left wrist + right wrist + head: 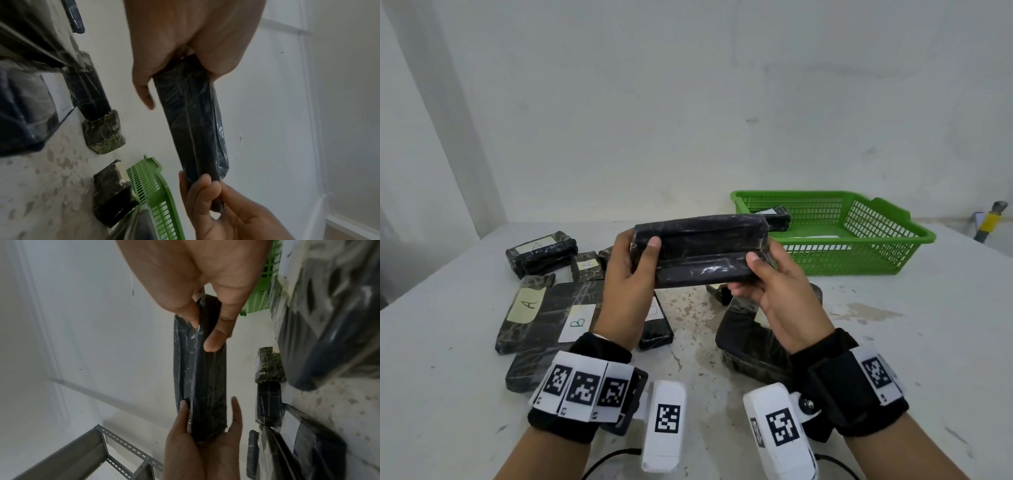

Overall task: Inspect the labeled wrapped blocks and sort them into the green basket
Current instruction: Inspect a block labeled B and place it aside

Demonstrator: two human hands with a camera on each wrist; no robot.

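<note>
Each forearm is bare up to a black fabric wristband [854,387], fastened by a black strap. White tags printed with black square-code markers [585,389] ring the left band; the right band carries one such tag at its 2 o'clock side. A white box-shaped camera [666,426] with its own code marker sits at each inner wrist, trailing a thin black cable [606,460] toward 6 o'clock.

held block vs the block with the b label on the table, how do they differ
The held block is up in the air, gripped at its ends by the left hand and right hand; the B block lies flat on the table. The held block shows no label on the side facing the head camera; the B block shows a white one. Both are dark and plastic-wrapped.
</note>
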